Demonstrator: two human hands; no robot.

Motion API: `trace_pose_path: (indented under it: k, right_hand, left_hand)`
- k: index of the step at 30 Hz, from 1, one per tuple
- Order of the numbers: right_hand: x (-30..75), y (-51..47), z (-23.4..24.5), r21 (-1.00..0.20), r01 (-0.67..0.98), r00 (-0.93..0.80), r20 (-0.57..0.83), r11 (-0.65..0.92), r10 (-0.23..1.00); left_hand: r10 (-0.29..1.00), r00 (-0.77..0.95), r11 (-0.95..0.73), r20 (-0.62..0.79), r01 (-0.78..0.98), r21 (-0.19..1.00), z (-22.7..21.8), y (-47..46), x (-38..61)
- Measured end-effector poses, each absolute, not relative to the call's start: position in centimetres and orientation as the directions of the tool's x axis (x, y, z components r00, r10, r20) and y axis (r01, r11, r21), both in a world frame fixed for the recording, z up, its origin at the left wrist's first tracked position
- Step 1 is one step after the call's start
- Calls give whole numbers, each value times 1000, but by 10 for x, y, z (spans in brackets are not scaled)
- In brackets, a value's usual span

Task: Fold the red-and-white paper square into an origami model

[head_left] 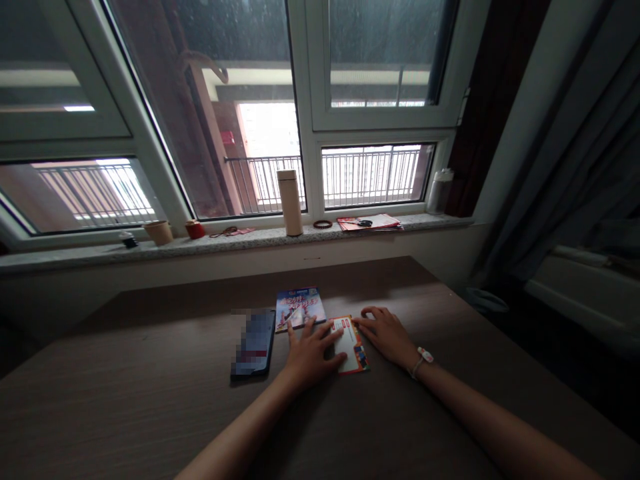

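My left hand (311, 355) lies with its fingers spread, its fingertips on the left part of a white card with an orange border (349, 353) and near the lower edge of a blue printed leaflet (300, 308). To the right, my right hand (387, 332) rests on the table with loosely curved fingers at the card's upper right edge. No object shows in its fingers. A bracelet (423, 359) circles my right wrist. Left of the leaflet lies a dark phone (254, 347), its screen partly blurred out.
Behind the brown table (150, 400) runs a stone windowsill (240, 241). On it stand a beige flask (290, 203), a paper cup (159, 232), a red spool (195, 230), a clear bottle (441, 192), and scissors (365, 223) on red papers (385, 221).
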State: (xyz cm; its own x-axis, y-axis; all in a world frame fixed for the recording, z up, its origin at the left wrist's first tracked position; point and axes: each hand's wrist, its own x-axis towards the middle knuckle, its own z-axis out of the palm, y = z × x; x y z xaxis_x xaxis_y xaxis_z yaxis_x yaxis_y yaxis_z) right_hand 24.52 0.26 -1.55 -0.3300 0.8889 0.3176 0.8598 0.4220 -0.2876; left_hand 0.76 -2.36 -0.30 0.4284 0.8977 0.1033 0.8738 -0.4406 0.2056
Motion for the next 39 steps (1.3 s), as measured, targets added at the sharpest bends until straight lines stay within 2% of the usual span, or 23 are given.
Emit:
trace_pose_path:
  k: [15,23,28,34,39]
  right_hand:
    - [235,2,-13,-181,916,-286,335,359,898]
    - [246,5,-19,-302,839,-344,350,453,871]
    - [242,4,-18,-339,843,-303,341,417,890]
    - [244,8,-11,-375,842,-307,258,388,916]
    - [252,9,-7,-390,817,-378,195,426,905]
  left_hand:
    - [901,428,-434,72,876,212,-1,-24,9]
    - [903,424,-429,72,878,213,-1,-24,8]
    - [904,422,-426,65,878,217,1,-24,9]
    - [908,417,-418,52,884,211,2,-23,10]
    - [910,410,-413,63,882,229,-1,-22,9]
